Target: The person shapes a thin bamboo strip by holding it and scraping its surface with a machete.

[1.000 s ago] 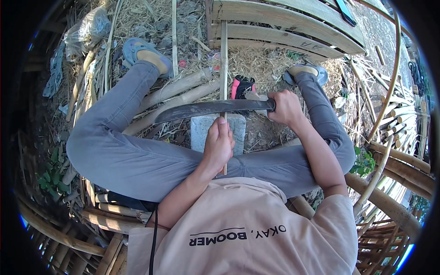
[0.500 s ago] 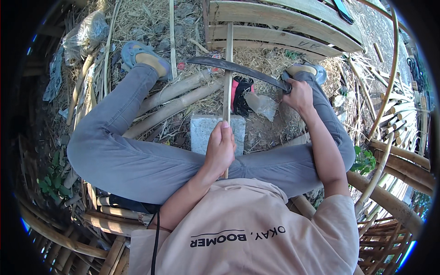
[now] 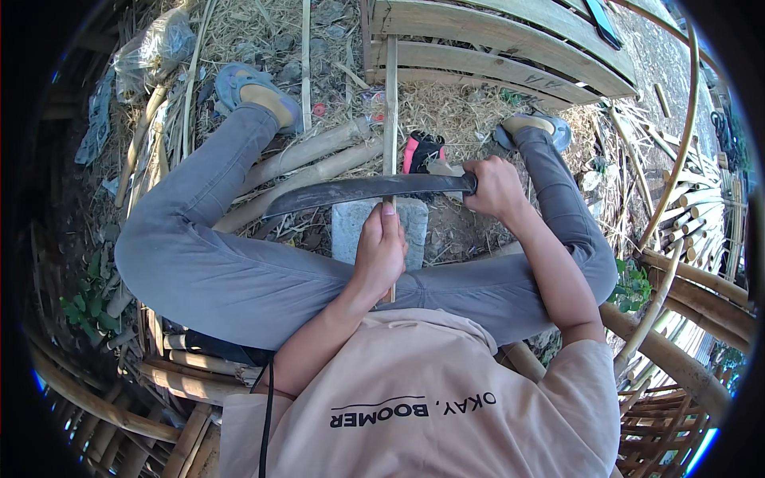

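Observation:
My left hand (image 3: 382, 248) is closed round the lower part of a long bamboo strip (image 3: 390, 119), its thumb lying along the strip. The strip points away from me, its far end at the wooden crate. My right hand (image 3: 496, 188) grips the handle of a machete (image 3: 343, 191). The dark, curved blade lies crosswise over the strip, just beyond my left thumb, with its tip toward the left. Beneath my left hand and the strip is a grey stone block (image 3: 411, 231), partly hidden.
A slatted wooden crate (image 3: 478, 60) stands ahead, with a phone-like object (image 3: 603, 24) on it. Bamboo poles (image 3: 319, 167) lie left of the block. Beyond the block is a pink and black item (image 3: 422, 151). Cut bamboo pieces (image 3: 695, 211) are stacked at right; a plastic bag (image 3: 155, 52) sits far left.
The machete has come down the strip toward me, from well beyond the block to close by my left thumb. My right hand has moved nearer and slightly left.

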The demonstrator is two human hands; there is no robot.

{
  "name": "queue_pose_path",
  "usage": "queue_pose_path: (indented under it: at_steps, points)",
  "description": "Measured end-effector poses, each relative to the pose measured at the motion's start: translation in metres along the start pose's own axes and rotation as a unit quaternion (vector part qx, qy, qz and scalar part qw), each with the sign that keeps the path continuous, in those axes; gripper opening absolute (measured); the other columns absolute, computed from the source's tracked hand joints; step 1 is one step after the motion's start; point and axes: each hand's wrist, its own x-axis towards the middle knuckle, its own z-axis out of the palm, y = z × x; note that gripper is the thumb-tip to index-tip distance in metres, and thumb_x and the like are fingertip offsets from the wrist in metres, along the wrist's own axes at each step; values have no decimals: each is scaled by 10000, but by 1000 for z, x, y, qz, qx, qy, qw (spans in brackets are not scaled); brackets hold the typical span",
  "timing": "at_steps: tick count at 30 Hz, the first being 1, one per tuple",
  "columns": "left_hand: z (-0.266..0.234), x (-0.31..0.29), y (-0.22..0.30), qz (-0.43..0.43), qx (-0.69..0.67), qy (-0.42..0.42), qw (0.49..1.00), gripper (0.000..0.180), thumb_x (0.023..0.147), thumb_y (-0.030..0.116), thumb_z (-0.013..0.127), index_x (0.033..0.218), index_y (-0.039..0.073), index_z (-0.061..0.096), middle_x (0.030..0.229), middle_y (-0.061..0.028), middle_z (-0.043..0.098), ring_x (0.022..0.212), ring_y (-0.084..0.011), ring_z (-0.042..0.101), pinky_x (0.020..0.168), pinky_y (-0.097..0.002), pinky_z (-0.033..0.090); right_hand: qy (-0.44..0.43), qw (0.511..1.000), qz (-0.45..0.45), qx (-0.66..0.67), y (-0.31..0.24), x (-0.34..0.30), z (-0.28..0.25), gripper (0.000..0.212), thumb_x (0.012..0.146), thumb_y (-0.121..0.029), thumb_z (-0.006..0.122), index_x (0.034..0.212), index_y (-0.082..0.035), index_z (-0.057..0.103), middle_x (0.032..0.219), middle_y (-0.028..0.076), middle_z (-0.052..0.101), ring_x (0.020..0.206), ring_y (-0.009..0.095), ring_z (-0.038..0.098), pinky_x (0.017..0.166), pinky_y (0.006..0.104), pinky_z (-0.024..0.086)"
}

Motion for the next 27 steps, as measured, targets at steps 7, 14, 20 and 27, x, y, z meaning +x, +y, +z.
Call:
queue_pose_path:
  at_steps: [7, 14, 20, 27]
  points:
    - [-5, 5, -13, 54, 70, 27, 996, 329, 1096, 412, 325, 912, 152, 405, 612, 62, 311, 445, -38, 281, 349, -227, 211, -44, 998, 22, 31, -2, 2, 5, 346, 590, -197, 749, 928, -121, 747, 750, 168, 700, 771, 371, 693, 793, 452, 563]
    - [-8, 11, -22, 95, 123, 30, 987, 324, 1101, 383, 316, 906, 139, 403, 607, 58, 309, 440, -38, 278, 344, -231, 210, -37, 999, 24, -4, 8, 7, 5, 294, 598, -195, 740, 878, -106, 727, 742, 185, 693, 764, 385, 687, 773, 467, 560]
    - [-8, 6, -27, 72, 123, 5, 990, 316, 1103, 369, 315, 920, 134, 421, 617, 54, 332, 441, -39, 280, 349, -232, 215, 106, 989, 93, -49, 59, 9, 0, 383, 619, -177, 681, 981, -73, 752, 742, 217, 687, 747, 394, 684, 767, 458, 567]
    - [1, 3, -5, 21, 10, 8, 1000, 311, 1101, 383, 325, 937, 143, 435, 622, 56, 342, 442, -39, 276, 357, -227, 214, 42, 998, 35, -25, 32, -5, -5, 377, 588, -174, 681, 950, -103, 756, 710, 205, 676, 734, 386, 684, 744, 462, 564]
